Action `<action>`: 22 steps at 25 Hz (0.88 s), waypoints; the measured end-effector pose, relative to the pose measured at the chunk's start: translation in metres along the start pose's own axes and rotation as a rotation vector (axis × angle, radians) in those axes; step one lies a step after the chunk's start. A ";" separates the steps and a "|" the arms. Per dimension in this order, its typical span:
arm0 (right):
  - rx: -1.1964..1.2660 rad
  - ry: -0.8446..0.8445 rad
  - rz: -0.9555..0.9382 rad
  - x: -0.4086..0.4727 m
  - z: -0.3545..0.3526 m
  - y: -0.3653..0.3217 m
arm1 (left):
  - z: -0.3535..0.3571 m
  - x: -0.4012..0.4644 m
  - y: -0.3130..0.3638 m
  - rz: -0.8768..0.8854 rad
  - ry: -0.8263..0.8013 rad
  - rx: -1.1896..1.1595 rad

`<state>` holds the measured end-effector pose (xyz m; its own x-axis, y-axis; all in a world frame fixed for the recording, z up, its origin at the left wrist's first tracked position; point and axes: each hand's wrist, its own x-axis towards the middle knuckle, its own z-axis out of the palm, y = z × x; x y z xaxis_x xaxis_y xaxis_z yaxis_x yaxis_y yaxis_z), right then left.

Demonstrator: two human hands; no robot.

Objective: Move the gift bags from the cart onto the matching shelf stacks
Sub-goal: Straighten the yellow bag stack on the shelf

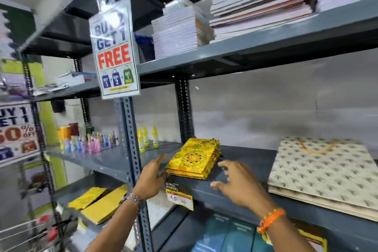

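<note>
A small stack of yellow gift bags (194, 158) with a mandala print lies flat on the grey middle shelf (241, 188). My left hand (152, 178) rests against the stack's left front corner, fingers touching its edge. My right hand (235, 180) hovers just right of the stack with fingers spread, holding nothing. Further right on the same shelf lies a stack of large cream gift bags (319, 172) with a dark leaf pattern and gold handles. The cart's wire edge (24, 231) shows at the lower left; its contents are blurred.
A slotted upright post (131, 139) stands just left of my left hand, with a "Buy 2 Get 1 Free" sign (114, 51) above. A yellow price tag (180, 197) hangs on the shelf edge. Small bottles (92, 142) fill the left shelf. Yellow envelopes (100, 202) lie below.
</note>
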<state>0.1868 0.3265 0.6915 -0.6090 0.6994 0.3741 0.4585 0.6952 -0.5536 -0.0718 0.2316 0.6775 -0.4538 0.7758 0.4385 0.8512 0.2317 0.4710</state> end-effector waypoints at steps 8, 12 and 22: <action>-0.018 0.065 0.028 0.051 0.049 -0.007 | 0.013 0.040 -0.024 0.026 -0.146 -0.077; 0.009 0.132 0.003 0.053 0.055 -0.004 | 0.011 0.048 -0.029 0.001 -0.119 -0.150; 0.019 0.145 0.022 0.056 0.064 -0.001 | 0.009 0.050 -0.037 0.020 -0.121 -0.191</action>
<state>0.1111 0.3542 0.6658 -0.4981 0.7323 0.4643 0.4580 0.6769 -0.5763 -0.1238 0.2674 0.6747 -0.3926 0.8466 0.3593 0.7891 0.1093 0.6045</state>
